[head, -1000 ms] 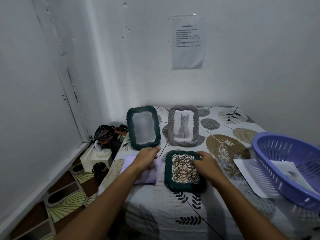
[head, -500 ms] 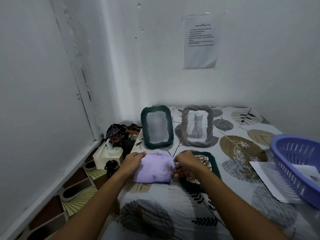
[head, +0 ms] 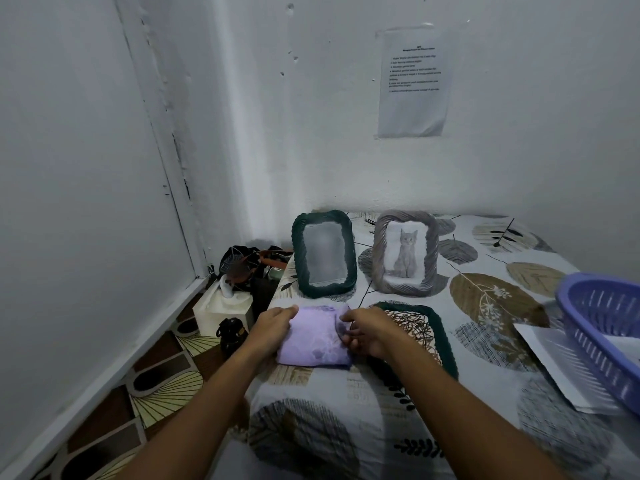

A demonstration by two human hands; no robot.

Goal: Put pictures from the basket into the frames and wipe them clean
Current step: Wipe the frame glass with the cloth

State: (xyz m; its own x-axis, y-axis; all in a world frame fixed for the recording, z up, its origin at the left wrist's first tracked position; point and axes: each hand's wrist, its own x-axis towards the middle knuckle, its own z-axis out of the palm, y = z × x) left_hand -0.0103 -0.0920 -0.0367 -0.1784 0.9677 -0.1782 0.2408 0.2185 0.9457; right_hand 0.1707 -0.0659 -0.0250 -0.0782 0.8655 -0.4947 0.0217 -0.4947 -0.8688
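Three frames sit on the leaf-patterned table (head: 485,341), and all look filled: a dark green frame (head: 324,252) standing at the back left with a pale, blurred picture, a grey frame (head: 405,256) beside it showing a cat, and a second green frame (head: 420,336) lying flat near the front with a scribble drawing in it. At the right edge the purple basket (head: 602,334) rests on a white sheet of paper (head: 550,358). Just left of the flat frame lies the folded lilac cloth (head: 311,341), and both hands are on it: the left hand (head: 273,327) rests along its left side with fingers laid over the edge, while the right hand (head: 363,334) pinches its right edge with curled fingers. My judgement is that wiping comes next. Gather the cloth into one firm pad, hold the flat frame down by its rim, and sweep the glass in overlapping strokes so the picture stays seated.
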